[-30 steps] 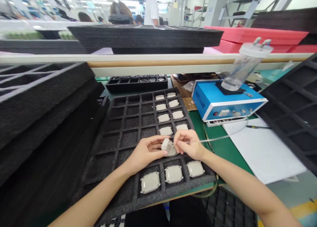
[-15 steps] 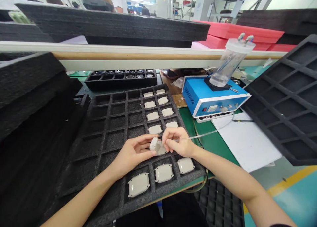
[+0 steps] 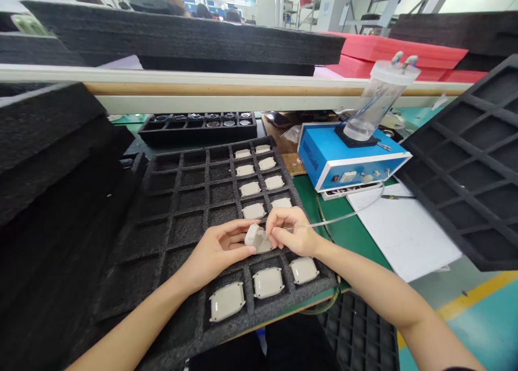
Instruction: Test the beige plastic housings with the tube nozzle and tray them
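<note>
My left hand [image 3: 220, 249] pinches a small beige watch case [image 3: 251, 237] at its edge, thumb in front and fingers behind. It tips the case up above the foam tray [image 3: 190, 211]. Close beside it, my right hand [image 3: 292, 230] is closed on the end of a thin clear tube [image 3: 343, 215], with its fingertips at the case's open inner side. Whatever tip the tube carries is hidden by the fingers. More beige cases, such as this one [image 3: 227, 302] nearest me, lie in the tray's right-hand pockets.
The tube runs to a blue machine [image 3: 352, 163] topped by a clear cylinder [image 3: 378, 101]. White paper [image 3: 404, 236] and a leaning black foam tray [image 3: 473, 160] stand right. Stacked black foam [image 3: 52, 198] rises left. A smaller tray [image 3: 194, 136] of round parts sits behind.
Both hands stay nearly in place at the watch case. The whole view has shifted very slightly.
</note>
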### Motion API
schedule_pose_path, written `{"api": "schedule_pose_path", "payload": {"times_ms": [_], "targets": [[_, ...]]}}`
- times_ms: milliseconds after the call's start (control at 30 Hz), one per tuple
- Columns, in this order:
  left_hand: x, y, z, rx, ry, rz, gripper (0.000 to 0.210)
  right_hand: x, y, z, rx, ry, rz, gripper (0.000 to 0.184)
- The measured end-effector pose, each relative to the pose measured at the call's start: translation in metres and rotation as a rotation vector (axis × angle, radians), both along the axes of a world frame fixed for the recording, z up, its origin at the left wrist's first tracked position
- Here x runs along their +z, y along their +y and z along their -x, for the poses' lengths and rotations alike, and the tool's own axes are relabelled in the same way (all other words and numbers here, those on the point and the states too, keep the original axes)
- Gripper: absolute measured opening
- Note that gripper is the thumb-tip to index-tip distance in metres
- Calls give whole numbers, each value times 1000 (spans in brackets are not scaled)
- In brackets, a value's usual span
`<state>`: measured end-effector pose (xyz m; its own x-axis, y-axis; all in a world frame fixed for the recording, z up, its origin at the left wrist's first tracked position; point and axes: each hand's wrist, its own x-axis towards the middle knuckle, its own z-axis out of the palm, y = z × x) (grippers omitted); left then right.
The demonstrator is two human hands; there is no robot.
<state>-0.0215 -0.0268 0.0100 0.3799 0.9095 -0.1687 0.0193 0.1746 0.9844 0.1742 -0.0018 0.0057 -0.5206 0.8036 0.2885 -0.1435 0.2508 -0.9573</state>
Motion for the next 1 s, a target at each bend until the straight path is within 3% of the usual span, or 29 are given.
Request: {"api": "schedule_pose_path", "payload": {"times_ms": [1000], "targets": [[-2, 1, -1, 12, -28, 19, 45, -3, 1, 1, -4, 9, -1, 8]]}}
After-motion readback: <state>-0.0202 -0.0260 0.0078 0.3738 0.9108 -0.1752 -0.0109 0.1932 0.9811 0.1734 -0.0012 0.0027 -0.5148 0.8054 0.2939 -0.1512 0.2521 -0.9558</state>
